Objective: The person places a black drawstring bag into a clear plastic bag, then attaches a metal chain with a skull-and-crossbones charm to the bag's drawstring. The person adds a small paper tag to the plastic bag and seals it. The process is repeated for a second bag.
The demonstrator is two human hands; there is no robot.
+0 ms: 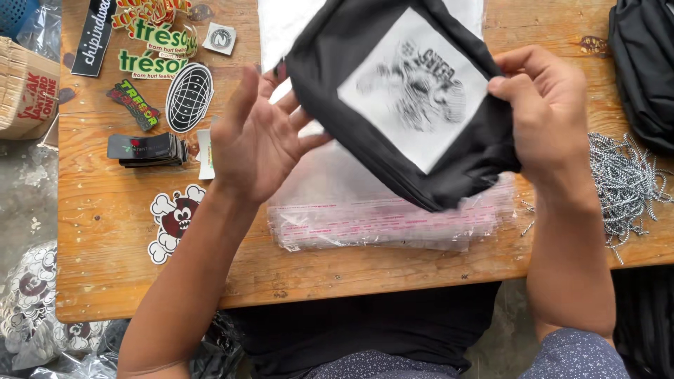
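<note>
A folded black garment (330, 63) with a white square printed patch is held above the wooden table (105, 231). My right hand (544, 105) grips its right edge, thumb and fingers pinched on the cloth. My left hand (256, 137) is spread flat with fingers apart at the garment's left edge, fingertips touching or just under it. Below the garment lies a stack of clear plastic bags (379, 217) with pink print along one edge.
Several stickers (188, 97) and a stack of black cards (144, 149) lie on the table's left part. A pile of silver ball chains (625, 182) sits at the right. Black fabric (646, 63) is at top right, a cardboard box (24, 88) at far left.
</note>
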